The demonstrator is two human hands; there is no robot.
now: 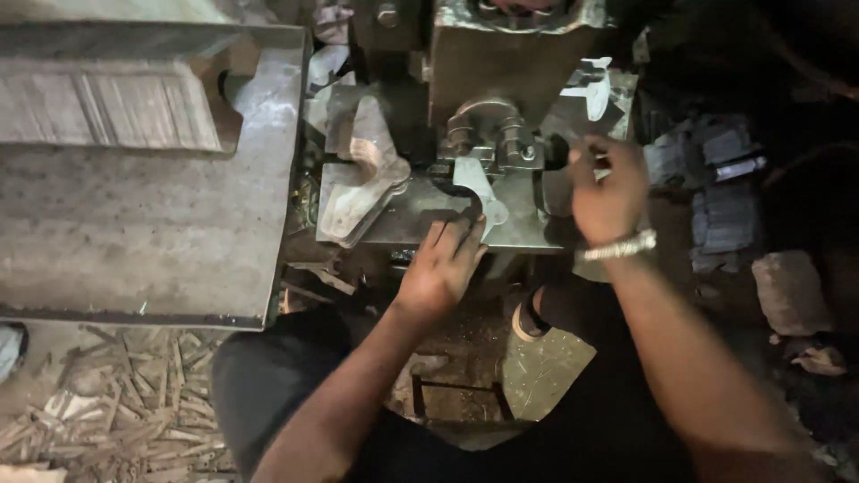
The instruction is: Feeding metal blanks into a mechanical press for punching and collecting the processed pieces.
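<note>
Thin metal offcuts (pixel 125 420) littered the floor at far left, below a broad steel tray (pixel 152 224) with a row of stacked flat strips (pixel 107 107) at its top edge. Right of the tray, a pile of curved cut blanks (pixel 358 192) lay on the press bed (pixel 528 234). The left hand (pixel 443 264) rested fingers-down on the bed's front edge, its fingertips touching a pale curved metal blank (pixel 479 188) that lay flat under the die (pixel 492 134). The right hand (pixel 608 188), a metal bracelet (pixel 617 248) at its wrist, was curled at the die's right side; whether it gripped anything could not be told. Similar pale blanks (pixel 591 85) sat above it, dark stacked parts (pixel 720 192) further right
</note>
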